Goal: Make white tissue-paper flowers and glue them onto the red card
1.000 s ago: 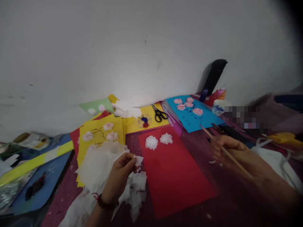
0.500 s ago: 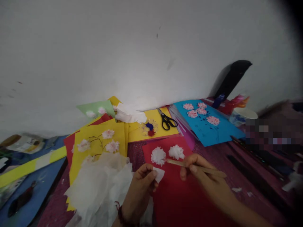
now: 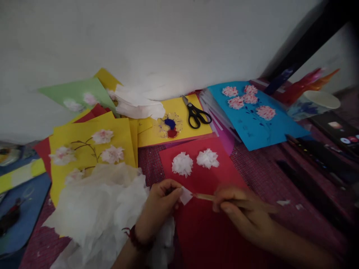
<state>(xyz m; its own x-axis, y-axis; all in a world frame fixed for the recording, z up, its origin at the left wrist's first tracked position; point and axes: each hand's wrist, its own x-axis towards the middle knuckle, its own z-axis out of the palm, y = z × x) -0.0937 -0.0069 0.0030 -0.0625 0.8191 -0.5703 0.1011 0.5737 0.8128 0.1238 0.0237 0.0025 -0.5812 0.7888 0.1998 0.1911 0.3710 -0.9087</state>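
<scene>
The left hand [image 3: 165, 201] pinches one white paper square [image 3: 186, 195] in a closed grip; the right hand [image 3: 238, 209] grips one thin stick [image 3: 206, 196], its tip at the square's right edge. Both are above one red sheet [image 3: 207, 228]. Two white paper flowers [image 3: 182, 164] lie on it, just beyond the grips. Bare red surface runs from the flowers to the sheet's right edge. One pair of scissors [image 3: 195, 114] lies farther back.
</scene>
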